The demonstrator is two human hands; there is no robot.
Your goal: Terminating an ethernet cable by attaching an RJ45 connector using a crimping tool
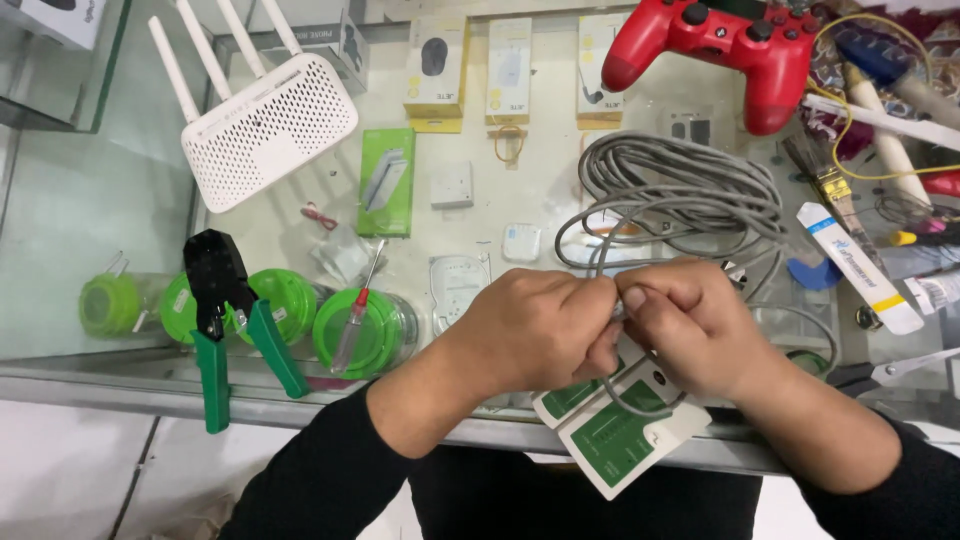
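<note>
Grey cable (pixel 612 312) is pinched between curled fingers of left hand (pixel 530 325) and right hand (pixel 690 320), knuckles up.

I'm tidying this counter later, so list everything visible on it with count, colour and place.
router: 1, white with four antennas, far left
crimping tool: 1, black with green handles, front left
screwdriver: 1, red handle, on a green round lid
game controller: 1, red, far right
cable coil: 1, grey, right of centre
cable tester: 1, white and green, two parts, front edge below the hands
boxed accessories: 3, yellow and white, far centre
green box: 1, centre left
glass counter: 1, clear, beneath everything
left hand: pinching the grey cable end
right hand: pinching the same cable end
</note>
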